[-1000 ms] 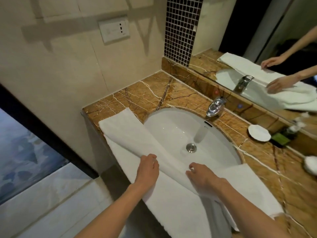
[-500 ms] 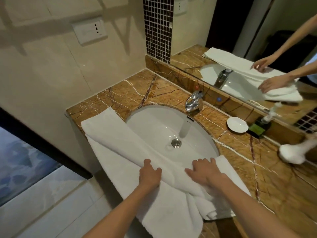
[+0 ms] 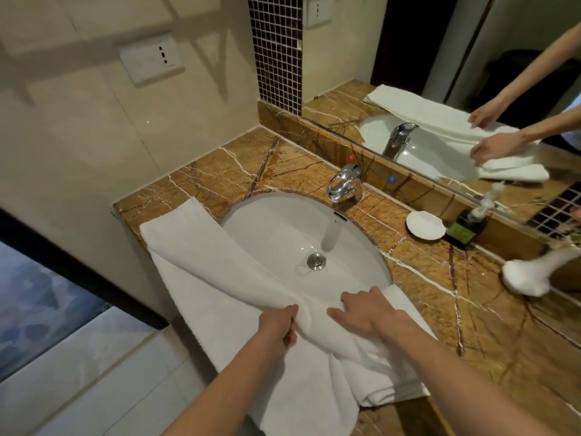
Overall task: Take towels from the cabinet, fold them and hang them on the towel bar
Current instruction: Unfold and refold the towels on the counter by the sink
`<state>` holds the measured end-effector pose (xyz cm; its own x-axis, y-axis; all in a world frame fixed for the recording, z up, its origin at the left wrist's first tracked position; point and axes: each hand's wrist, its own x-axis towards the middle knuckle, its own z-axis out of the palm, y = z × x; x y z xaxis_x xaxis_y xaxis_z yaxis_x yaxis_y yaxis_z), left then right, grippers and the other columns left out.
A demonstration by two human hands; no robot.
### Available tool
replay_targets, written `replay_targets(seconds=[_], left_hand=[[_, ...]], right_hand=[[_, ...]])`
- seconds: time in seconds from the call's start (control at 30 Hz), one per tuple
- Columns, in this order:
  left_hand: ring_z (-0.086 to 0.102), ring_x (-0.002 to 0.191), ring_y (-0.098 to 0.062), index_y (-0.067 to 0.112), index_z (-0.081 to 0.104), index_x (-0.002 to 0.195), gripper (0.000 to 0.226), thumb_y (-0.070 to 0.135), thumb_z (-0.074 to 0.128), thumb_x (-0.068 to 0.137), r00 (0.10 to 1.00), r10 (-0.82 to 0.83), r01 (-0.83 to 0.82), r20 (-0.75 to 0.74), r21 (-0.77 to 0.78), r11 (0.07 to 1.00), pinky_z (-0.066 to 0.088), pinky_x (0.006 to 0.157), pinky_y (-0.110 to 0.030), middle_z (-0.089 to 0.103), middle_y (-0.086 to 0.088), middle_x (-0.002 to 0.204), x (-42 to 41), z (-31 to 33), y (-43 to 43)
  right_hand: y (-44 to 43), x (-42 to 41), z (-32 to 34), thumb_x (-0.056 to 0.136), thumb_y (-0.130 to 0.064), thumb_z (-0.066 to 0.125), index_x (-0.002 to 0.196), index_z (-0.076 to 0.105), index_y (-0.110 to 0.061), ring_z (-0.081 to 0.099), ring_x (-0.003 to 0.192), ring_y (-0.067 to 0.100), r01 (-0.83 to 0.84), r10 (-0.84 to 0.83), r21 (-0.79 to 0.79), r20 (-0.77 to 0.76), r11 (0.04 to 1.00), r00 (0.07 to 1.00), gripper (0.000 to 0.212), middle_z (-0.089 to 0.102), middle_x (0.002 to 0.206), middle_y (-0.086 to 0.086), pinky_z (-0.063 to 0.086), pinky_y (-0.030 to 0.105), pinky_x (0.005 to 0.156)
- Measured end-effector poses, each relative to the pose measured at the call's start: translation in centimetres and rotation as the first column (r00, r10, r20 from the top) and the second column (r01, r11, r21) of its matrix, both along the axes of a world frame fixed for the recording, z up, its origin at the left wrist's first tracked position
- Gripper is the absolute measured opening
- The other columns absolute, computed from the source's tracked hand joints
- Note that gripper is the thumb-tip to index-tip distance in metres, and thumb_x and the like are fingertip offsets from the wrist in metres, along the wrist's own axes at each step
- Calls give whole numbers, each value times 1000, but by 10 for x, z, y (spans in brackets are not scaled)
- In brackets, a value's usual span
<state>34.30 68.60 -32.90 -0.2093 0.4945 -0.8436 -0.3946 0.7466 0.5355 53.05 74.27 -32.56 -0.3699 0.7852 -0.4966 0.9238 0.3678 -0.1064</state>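
White towel (image 3: 204, 278) hides fingertips of the gripping left hand (image 3: 276, 324); right hand (image 3: 366, 313) presses it, fingers straight.

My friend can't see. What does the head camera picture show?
A person folds a white towel draped over the front of a brown marble counter and the edge of a sink. The left hand grips a fold; the right hand rests on top.

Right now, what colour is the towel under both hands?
Plain white cloth towel, seen best in head view.
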Motion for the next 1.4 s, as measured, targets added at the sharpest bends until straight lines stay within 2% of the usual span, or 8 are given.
replay_targets(seconds=[0.1, 0.27, 0.43, 0.53, 0.63, 0.87, 1.13, 1.4], left_hand=[[54, 68, -23, 5, 57, 97, 13, 12, 52, 87, 990, 79, -87, 117, 63, 994, 47, 67, -33, 57, -12, 78, 1, 8, -3], [60, 107, -38, 3, 54, 116, 41, 17, 44, 79, 817, 408, -464, 407, 46, 885, 53, 80, -49, 64, -21, 116, 10, 22, -11], [62, 91, -34, 9, 62, 94, 26, 15, 41, 80, 727, 570, -638, 382, 71, 767, 47, 94, -49, 68, -15, 99, 19, 37, -16], [61, 84, -32, 10, 61, 89, 23, 16, 40, 83, 732, 570, -641, 373, 93, 762, 48, 90, -46, 67, -12, 91, 19, 42, -20], [61, 83, -31, 11, 60, 87, 21, 16, 40, 84, 751, 554, -621, 359, 99, 778, 48, 92, -45, 66, -11, 90, 18, 44, -22], [62, 104, -35, 10, 63, 102, 31, 19, 42, 80, 783, 533, -589, 320, 110, 800, 47, 97, -50, 68, -12, 107, 11, 39, -28], [62, 83, -28, 15, 63, 87, 21, 18, 43, 81, 806, 525, -572, 274, 129, 810, 49, 82, -42, 68, -6, 91, 11, 44, -27], [63, 89, -30, 14, 64, 92, 23, 20, 45, 79, 820, 513, -555, 255, 134, 821, 51, 81, -43, 69, -7, 95, 12, 41, -28]], right_hand=[[-1, 4, 7, 93, -64, 26, 87, 47, -22, 48, 81, 26, 53, -51, 25, -100, 998, 994, 47, 61, 89, 4, 32, 38, 82], [-1, 16, 17, 95, -63, 27, 107, 60, -21, 58, 97, 28, 152, -155, -28, -247, 988, 956, 55, 65, 101, 6, 38, 35, 75], [-9, 38, 15, 94, -66, 21, 89, 51, -37, 56, 86, 25, 231, -224, -24, -365, 973, 904, 42, 61, 89, 0, 42, 38, 78], [-25, 50, 9, 86, -71, 12, 68, 36, -39, 54, 74, 25, 295, -250, 43, -424, 955, 870, 43, 50, 71, -8, 43, 39, 72], [-45, 59, 4, 88, -69, 9, 71, 38, -36, 53, 71, 22, 342, -248, 127, -467, 931, 849, 47, 49, 67, -10, 40, 35, 68], [-95, 97, -8, 88, -71, 14, 132, 47, -33, 48, 121, 21, 448, -335, 208, -417, 870, 845, 66, 56, 131, -5, 33, 41, 106], [-135, 127, -15, 92, -63, 26, 137, 37, -27, 52, 108, 20, 484, -370, 307, -360, 819, 856, 58, 56, 124, -2, 39, 35, 94], [-150, 156, -18, 93, -52, 43, 130, 47, -20, 53, 106, 23, 592, -479, 351, -361, 725, 800, 49, 59, 117, 3, 40, 36, 93]])
